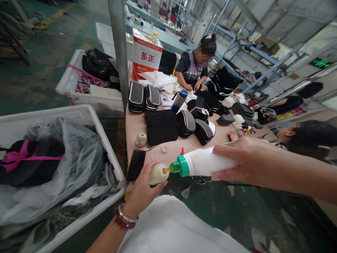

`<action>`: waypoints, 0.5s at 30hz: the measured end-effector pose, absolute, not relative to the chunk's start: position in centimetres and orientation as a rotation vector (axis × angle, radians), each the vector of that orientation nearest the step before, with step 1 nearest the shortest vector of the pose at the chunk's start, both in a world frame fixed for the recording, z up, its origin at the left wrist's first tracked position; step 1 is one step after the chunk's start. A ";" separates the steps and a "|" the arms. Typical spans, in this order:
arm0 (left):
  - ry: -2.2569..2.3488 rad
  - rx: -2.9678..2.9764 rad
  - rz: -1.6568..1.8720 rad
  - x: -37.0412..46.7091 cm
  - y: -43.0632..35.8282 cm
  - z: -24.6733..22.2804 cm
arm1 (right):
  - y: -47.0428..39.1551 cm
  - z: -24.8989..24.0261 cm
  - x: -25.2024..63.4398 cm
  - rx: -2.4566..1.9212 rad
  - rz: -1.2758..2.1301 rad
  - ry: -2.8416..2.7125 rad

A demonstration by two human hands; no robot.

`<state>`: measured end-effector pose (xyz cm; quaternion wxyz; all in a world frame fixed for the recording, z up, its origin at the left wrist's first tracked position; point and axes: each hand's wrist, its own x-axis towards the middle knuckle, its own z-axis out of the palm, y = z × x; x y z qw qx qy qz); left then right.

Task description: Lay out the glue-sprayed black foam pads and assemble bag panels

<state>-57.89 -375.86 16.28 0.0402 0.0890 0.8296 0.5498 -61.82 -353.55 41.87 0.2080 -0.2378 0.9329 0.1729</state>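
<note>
My left hand (143,189) is wrapped round a small whitish pot with a round opening (157,174), tilted toward the right. In my right hand (243,160) is a white plastic bottle with a green cap (201,162), held almost level. Its green spout meets the pot's opening, and yellowish liquid shows there. Just left of the pot a black phone (136,164) lies at the table edge. Behind my hands sit a second small pot (141,139) and a small clear round piece (165,149).
Stacks of black pouches (162,127) and a blue-lidded flask (179,101) stand on the wooden table (126,140). A metal post (119,52) rises at its left corner. White bins (92,116) flank it. One co-worker (193,66) sits opposite, another person (302,137) at right.
</note>
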 end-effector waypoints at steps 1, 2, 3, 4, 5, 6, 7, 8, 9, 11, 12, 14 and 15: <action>2.534 0.273 1.682 -57.9 -375.8 16.3 | -353.7 42.0 -61.9 -0.650 0.474 2.587; 2.526 0.273 1.683 -58.0 -375.8 16.3 | -353.8 42.2 -61.9 -0.641 0.465 2.571; 2.517 0.274 1.685 -58.0 -375.8 16.4 | -353.9 42.3 -62.0 -0.636 0.460 2.554; 2.509 0.273 1.685 -58.1 -375.8 16.5 | -354.0 42.5 -62.0 -0.638 0.456 2.539; 2.502 0.270 1.682 -58.1 -375.8 16.6 | -354.1 42.6 -62.1 -0.649 0.452 2.527; 2.496 0.268 1.678 -58.1 -375.8 16.6 | -354.2 42.7 -62.2 -0.664 0.456 2.525; 2.493 0.265 1.675 -58.2 -375.8 16.7 | -354.3 42.8 -62.3 -0.677 0.465 2.529; 2.491 0.267 1.674 -58.2 -375.8 16.7 | -354.3 42.9 -62.3 -0.690 0.473 2.532; 2.491 0.268 1.673 -58.3 -375.8 16.8 | -354.3 43.0 -62.3 -0.700 0.481 2.536; 2.495 0.268 1.671 -58.3 -375.8 16.7 | -354.3 43.1 -62.3 -0.725 0.498 2.552; 2.496 0.266 1.669 -58.3 -375.7 16.7 | -354.3 43.2 -62.3 -0.738 0.512 2.561; 2.495 0.259 1.662 -58.4 -375.7 16.8 | -354.3 43.3 -62.2 -0.757 0.544 2.575; 2.493 0.257 1.660 -58.4 -375.7 16.8 | -354.3 43.3 -62.2 -0.759 0.559 2.576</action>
